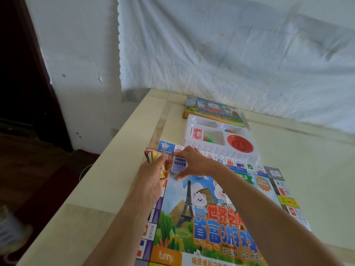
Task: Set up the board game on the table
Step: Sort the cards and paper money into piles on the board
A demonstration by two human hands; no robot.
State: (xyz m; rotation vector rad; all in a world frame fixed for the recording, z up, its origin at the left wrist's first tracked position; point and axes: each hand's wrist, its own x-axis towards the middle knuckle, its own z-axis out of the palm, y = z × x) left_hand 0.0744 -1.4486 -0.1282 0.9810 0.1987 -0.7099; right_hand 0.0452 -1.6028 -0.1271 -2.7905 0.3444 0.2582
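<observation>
The colourful game board (217, 214) lies unfolded on the cream table (107, 189), with bears and an Eiffel Tower at its centre. My left hand (153, 179) grips a stack of cards (155, 160) at the board's far left corner. My right hand (192, 162) pinches a single purple card (179, 165) between thumb and fingers, just above the board beside the stack. Whether the card touches the board is unclear.
A white plastic tray (219, 150) sits at the board's far edge, holding a red card deck (197, 134), green pieces (266, 139) and a red spinner dish (240, 144). The box lid (211, 109) lies behind it. The table's left edge drops to a dark floor.
</observation>
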